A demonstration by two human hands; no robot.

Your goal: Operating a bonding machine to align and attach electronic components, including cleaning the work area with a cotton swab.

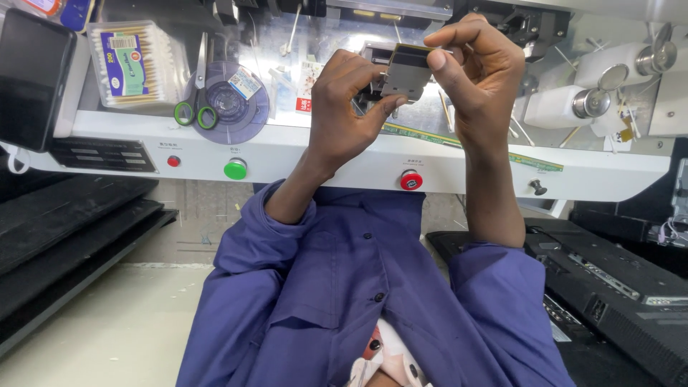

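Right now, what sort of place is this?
Probably an electronics assembly or repair bench: a white workstation panel with push buttons, a box of cotton swabs, and both hands on a small grey component.

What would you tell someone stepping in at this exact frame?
Left hand: pinching the lower left of the small grey block.
Right hand: fingertips gripping the block's dark top edge.
Block: held up over the white bench, not set down.
Untouched: scissors, clear tape reel and cotton swab box at left; white pump bottles at right.
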